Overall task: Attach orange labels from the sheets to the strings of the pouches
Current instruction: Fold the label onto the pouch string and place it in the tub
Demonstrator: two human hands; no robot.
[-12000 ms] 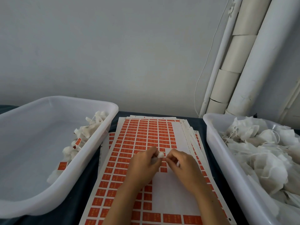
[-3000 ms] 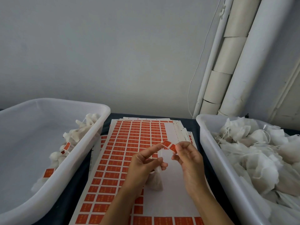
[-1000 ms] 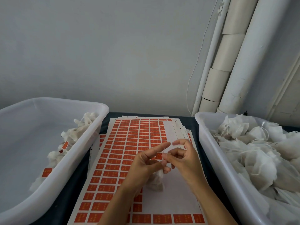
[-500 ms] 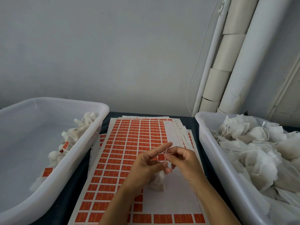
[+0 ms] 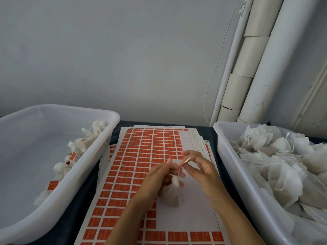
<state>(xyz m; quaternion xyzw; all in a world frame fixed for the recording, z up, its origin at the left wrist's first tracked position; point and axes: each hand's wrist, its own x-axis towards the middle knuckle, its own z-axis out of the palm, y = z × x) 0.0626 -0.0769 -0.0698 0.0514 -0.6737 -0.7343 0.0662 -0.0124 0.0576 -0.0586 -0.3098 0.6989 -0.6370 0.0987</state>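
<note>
Now you are folding the orange label [image 5: 184, 160] shut over the string with your right hand [image 5: 201, 168] pinching it, your left hand [image 5: 160, 175] gripping the pouch [image 5: 170, 195] at six o'clock of the sheet [image 5: 146, 156], nearly attached

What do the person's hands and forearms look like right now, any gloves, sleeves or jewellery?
Both are bare. The left hand and right hand wear no gloves, and no rings show on the fingers. Both forearms are uncovered down to the bottom edge of the frame: no sleeves, watch or wristband in view.
</note>
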